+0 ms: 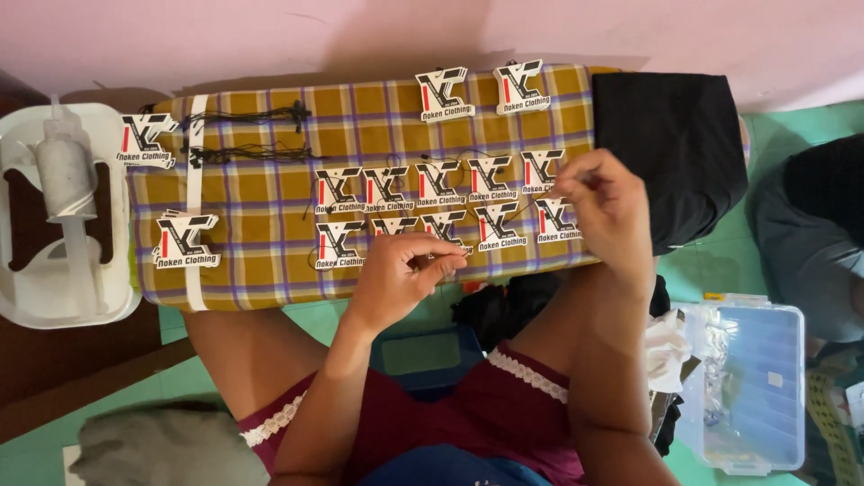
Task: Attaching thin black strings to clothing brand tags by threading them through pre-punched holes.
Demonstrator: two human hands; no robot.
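Observation:
My left hand (400,270) pinches a white cut-out card tag (443,227) with a black and red logo, at the near edge of a board covered in yellow checked cloth (252,261). My right hand (607,202) is raised to the right of it, fingers closed on a thin black string (520,209) that runs back toward that tag. Several more tags of the same kind (436,184) lie in two rows on the cloth between and above my hands. Two bundles of black strings (247,117) lie at the far left of the board.
A folded black garment (670,148) lies on the board's right end. A white tray with a plastic squeeze bottle (65,171) stands at the left. A clear compartment box (751,382) sits on the green floor at the right. More tags (481,90) rest near the pink wall.

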